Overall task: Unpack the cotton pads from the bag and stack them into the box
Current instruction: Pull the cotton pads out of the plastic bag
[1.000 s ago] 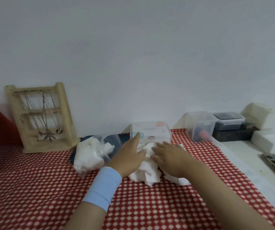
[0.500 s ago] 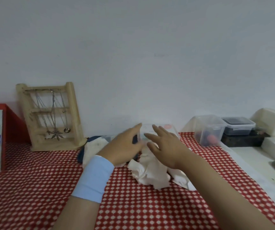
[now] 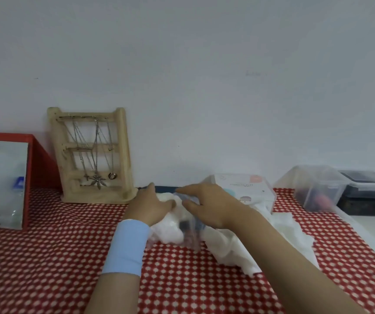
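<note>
Early yet: at centre frame the left hand (image 3: 150,207) and right hand (image 3: 211,207) grip the bag (image 3: 168,232) of pads, the box (image 3: 250,189) behind apparently unfilled.

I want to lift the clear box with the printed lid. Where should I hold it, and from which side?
Probably grip the clear box across its left and right walls, coming from above. Its back seems close to the wall, loose white cotton pads lie against its front, and the flat lid shows no handle.
</note>
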Demonstrator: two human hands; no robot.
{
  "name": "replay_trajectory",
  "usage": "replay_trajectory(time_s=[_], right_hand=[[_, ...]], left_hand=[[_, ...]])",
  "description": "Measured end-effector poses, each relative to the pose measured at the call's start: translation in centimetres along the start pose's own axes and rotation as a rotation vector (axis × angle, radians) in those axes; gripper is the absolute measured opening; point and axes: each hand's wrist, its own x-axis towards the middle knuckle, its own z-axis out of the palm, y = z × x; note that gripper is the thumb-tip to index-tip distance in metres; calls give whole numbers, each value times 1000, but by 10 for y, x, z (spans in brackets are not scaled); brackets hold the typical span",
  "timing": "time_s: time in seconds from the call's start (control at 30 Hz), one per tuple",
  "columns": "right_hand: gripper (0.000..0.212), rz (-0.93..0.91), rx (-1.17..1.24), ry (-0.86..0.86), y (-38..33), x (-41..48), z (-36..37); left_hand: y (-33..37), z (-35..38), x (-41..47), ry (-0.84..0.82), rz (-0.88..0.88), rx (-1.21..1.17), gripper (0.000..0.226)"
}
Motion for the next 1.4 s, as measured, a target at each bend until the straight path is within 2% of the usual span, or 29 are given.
replay_trajectory(time_s=[0.07,0.1,0.3,0.5,0.6,0.63,0.73,0.87,0.97,1.07,1.13,1.23,1.33,1.4], right_hand=[[44,2,-17,32,5,1,3],[45,15,-2,47,7,2,4],[44,132,203,215,11,2,9],[20,204,331,435,13,1,6],[13,229,451,457,16,-4,-3],[14,220,493,451,17,-5,-6],[22,148,585,453,15,-5,-9],[10,85,608,588,11,-6,-10],[8,-16,499,683,10,-6,-10],[14,-51,224,707,7,-8,-11],[23,-48,160,669,4,-10,-13],[39,35,210,537,5,-13,-17],[11,139,187,505,11,-12,-20],[5,137,199,515,13,-12,-23]], left_hand=[[1,3,2,-44,15,-58,121],[3,5,2,-52,22,-97,123],[18,2,-15,10,274,-270,84],[29,2,-20,29,348,-546,67],[30,1,-16,175,379,-490,29],[31,0,-17,208,388,-486,22],[33,-2,-19,263,394,-550,20],[38,-6,-24,317,408,-535,14],[42,-11,-30,333,425,-428,22],[43,-11,-31,352,507,-353,10],[42,-9,-30,410,565,-295,8],[41,-8,-29,424,580,-209,18],[39,-6,-27,406,519,-265,11],[39,-6,-28,423,472,-324,12]])
